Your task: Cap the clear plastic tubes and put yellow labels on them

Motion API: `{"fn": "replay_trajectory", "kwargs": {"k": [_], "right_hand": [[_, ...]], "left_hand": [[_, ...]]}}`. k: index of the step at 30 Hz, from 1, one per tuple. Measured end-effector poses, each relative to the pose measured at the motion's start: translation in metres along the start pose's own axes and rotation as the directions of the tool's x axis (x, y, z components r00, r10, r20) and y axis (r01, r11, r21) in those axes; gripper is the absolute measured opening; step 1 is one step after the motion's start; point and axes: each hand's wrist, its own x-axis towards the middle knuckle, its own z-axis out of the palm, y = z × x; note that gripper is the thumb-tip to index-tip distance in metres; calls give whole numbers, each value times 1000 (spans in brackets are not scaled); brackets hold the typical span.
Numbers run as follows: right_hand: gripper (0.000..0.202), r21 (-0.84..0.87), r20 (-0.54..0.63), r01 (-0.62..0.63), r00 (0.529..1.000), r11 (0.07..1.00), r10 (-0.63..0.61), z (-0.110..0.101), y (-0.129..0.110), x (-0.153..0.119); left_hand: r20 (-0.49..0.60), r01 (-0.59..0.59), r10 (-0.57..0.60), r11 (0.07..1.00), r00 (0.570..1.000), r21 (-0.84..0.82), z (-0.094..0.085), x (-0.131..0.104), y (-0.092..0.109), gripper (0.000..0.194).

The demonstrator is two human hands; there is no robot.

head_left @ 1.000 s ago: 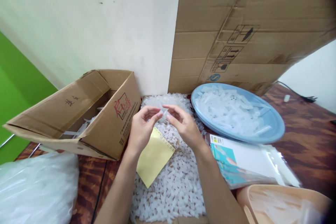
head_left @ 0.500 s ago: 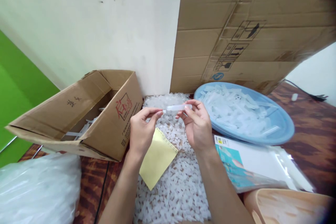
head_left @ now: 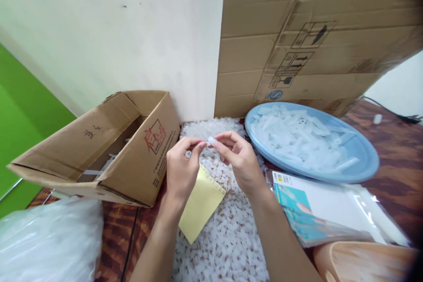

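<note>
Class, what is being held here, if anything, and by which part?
A translucent plastic piece, between the fingertips of the left hand and right hand; fingers hide which part each grips.

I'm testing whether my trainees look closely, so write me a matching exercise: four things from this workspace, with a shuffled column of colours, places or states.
Things:
1. Basin
2. Sheet of paper
3. Open carton
4. Right hand

Descriptions:
A. Fingertips at a small clear piece
B. Yellow, lying on small white pieces
C. Red print on its side
D. Light blue

Right pairs: 1-D, 2-B, 3-C, 4-A
</note>
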Motion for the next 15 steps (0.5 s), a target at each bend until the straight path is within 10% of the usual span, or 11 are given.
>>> {"fn": "replay_trajectory", "kwargs": {"k": [15], "right_hand": [[12, -243, 78, 92, 994, 966, -75, -16, -9, -1]], "left_hand": [[109, -55, 48, 996, 993, 64, -6, 2, 4, 12]]}}
